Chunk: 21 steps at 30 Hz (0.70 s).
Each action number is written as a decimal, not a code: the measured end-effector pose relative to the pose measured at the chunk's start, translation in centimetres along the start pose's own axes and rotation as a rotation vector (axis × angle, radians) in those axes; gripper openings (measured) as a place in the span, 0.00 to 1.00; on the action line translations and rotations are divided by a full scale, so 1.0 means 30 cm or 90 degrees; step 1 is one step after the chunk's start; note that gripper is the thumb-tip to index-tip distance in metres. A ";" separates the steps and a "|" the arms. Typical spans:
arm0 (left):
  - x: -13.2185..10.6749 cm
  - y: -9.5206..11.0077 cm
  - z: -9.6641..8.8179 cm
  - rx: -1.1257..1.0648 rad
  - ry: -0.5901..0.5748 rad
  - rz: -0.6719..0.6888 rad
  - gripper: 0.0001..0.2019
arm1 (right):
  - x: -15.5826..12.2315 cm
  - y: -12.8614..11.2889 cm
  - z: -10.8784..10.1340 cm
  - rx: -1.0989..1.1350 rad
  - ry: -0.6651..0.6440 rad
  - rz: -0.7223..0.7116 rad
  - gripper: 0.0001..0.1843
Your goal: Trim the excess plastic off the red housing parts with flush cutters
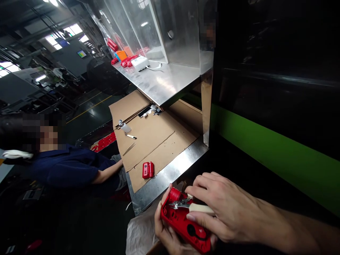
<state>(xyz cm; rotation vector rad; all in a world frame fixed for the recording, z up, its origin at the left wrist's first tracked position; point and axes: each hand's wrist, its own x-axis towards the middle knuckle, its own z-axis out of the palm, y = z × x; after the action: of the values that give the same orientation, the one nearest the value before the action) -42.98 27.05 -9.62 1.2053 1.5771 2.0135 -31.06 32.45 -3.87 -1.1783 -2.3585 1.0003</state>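
Bench: landmark; bare metal edge (183,161) toward the wearer, cardboard (148,145) over most of its top.
Red housing: held off the bench, just short of that edge, hollow side facing the wearer.
Left hand (168,238): on the bench-left side of the red housing, fingers curled around its wall from beneath, firm hold.
Right hand (216,198): fingers closed about the pale-handled pliers (202,209), thumb on one grip, the other grip under the fingers; handles slightly parted.
Key relation: housing's long axis runs from the bench edge back toward the wearer's right. Pliers come in across it; nose at the bench end, beside the ribbed round piece (174,194). Right hand nearer the hollow face. Whether the tips bite: cannot tell.
On bench: second red case (148,170) near the edge; tweezers (129,149), then bottle (125,127), farther back.
Bench's left: co-worker, dark blue sleeve (79,171).
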 end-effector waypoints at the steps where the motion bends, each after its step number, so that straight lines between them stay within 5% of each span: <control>1: 0.000 0.000 -0.001 -0.015 -0.002 0.013 0.27 | 0.000 0.000 -0.001 0.003 0.001 -0.002 0.18; 11: 0.003 -0.018 0.018 -0.114 0.048 0.006 0.20 | -0.001 -0.008 0.005 0.000 0.014 -0.002 0.16; 16: 0.025 -0.067 -0.011 -0.050 -0.009 0.122 0.21 | -0.011 -0.021 0.029 0.041 0.007 0.029 0.16; 21: 0.032 -0.107 -0.024 -0.018 0.024 0.170 0.23 | -0.019 -0.037 0.040 0.048 0.020 0.044 0.16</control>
<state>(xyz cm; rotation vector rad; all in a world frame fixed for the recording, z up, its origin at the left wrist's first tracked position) -44.89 28.34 -12.17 1.4403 1.4637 2.2244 -32.00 31.00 -3.89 -1.2460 -2.2495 1.0765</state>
